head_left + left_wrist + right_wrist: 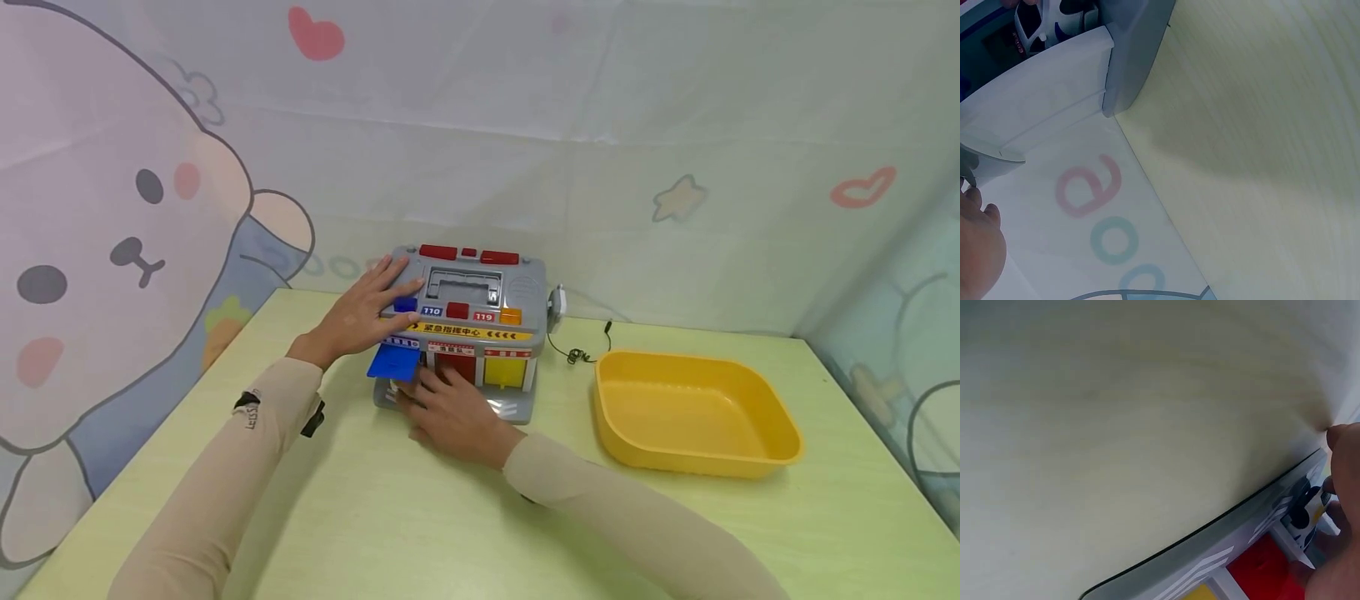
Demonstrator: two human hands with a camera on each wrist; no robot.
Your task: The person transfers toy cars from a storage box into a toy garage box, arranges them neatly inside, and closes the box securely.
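Observation:
A grey toy rescue station (522,290) stands on the table, its blue door (393,362) raised over the left bay. My left hand (360,312) rests on the station's top left corner with fingers spread. At the left bay, my right hand (457,415) grips a small white toy car (1311,515) with dark windows. In the left wrist view the toy car (1054,25) sits at the bay opening, fingertips at its edge. The red door (459,368) and yellow door (505,372) are down. Part of the car is hidden behind my right hand.
A yellow plastic basin (697,460) stands to the right of the station. A thin black cord (576,356) lies coiled between them. A white handset-like piece (557,307) is on the station's right side. A printed cloth (480,125) hangs behind the table.

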